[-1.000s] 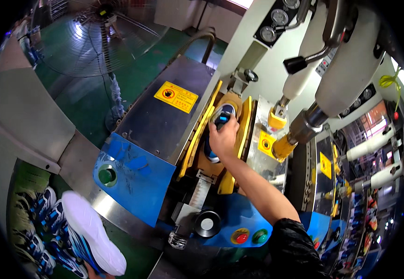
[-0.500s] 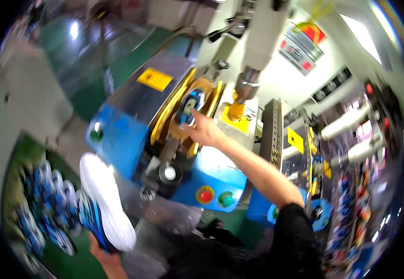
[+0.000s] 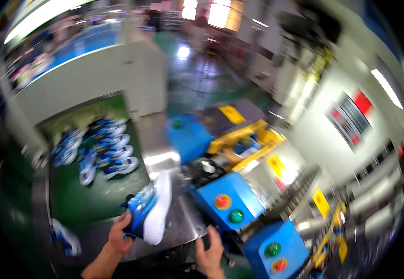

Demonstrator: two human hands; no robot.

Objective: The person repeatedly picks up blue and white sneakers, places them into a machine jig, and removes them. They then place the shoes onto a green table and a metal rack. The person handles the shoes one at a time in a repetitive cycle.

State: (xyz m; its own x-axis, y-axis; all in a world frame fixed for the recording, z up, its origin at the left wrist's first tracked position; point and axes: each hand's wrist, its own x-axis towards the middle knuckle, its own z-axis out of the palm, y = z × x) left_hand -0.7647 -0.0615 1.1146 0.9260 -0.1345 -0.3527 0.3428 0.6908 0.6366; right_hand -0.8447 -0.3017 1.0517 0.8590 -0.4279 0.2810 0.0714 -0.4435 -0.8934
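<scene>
A blue sneaker with a thick white sole (image 3: pixel 158 215) is tilted on its side in my left hand (image 3: pixel 119 235), gripped at the heel end. Its sole faces right, toward the machine. My right hand (image 3: pixel 210 253) hangs below the near blue control box with thumb and fingers apart, holding nothing. Beyond it, another blue shoe (image 3: pixel 247 146) sits in the press between yellow side pads (image 3: pixel 262 153); motion blur hides its details.
A green conveyor belt (image 3: pixel 113 202) on the left carries several blue and white sneakers (image 3: pixel 118 153). One shoe (image 3: pixel 66 238) lies at its near edge. The press's blue box (image 3: pixel 230 200) has red and green buttons. A second similar machine (image 3: pixel 276 251) stands to the right.
My right hand has come away from the shoe in the press, back toward me. The view has swung left toward the belt; my left hand still holds its sneaker.
</scene>
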